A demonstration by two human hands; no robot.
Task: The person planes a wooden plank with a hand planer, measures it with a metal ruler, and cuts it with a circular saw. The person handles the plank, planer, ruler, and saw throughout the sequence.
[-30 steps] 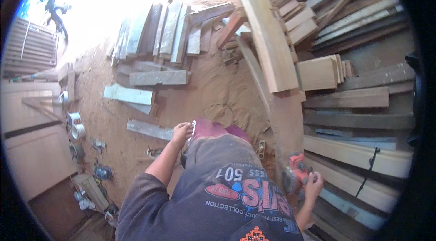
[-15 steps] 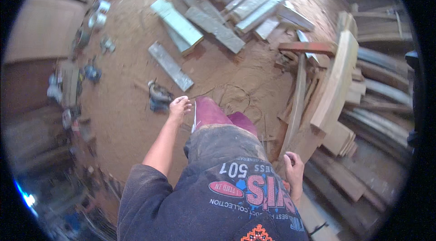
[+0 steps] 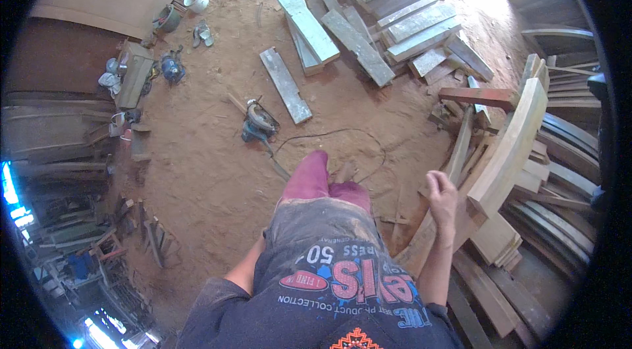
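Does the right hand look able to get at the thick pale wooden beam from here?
Probably yes: the right hand is just left of the near end of the thick pale wooden beam, with nothing visible between them.

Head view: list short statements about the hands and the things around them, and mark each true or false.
1. The right hand appears left of the thick pale beam. True.
2. The right hand grips a hammer. False: nothing shows in it.
3. A blue power tool lies on the dirt floor. True.
4. The left hand is in plain view. False: only part of the left arm shows.
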